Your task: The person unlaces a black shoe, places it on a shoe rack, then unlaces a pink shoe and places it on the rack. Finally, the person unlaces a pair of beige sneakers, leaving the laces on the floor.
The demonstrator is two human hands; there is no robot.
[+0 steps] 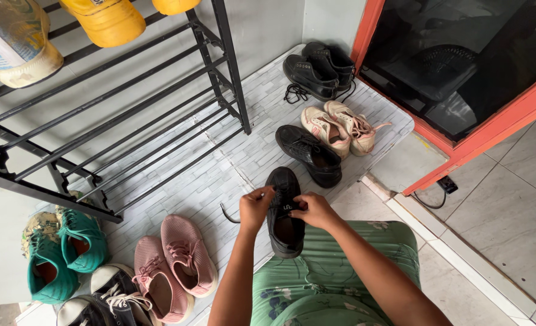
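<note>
A black shoe [285, 232] lies on the patterned mat in front of my knees, toe pointing away. My left hand [254, 207] pinches a black lace at the shoe's left side, and the lace end trails off to the left. My right hand [312, 209] grips the lace on the right side of the tongue. A second black shoe [309, 154] lies just beyond, apart from my hands. My lap is covered in green floral cloth [334, 284].
A black metal shoe rack [129, 115] stands at the left with yellow shoes [106, 19] on top. Pink shoes [172, 265], teal shoes [66, 253], black-and-white sneakers [108, 299], cream sneakers [337, 128] and black boots [316, 69] lie around. An orange-framed door [485, 136] is at right.
</note>
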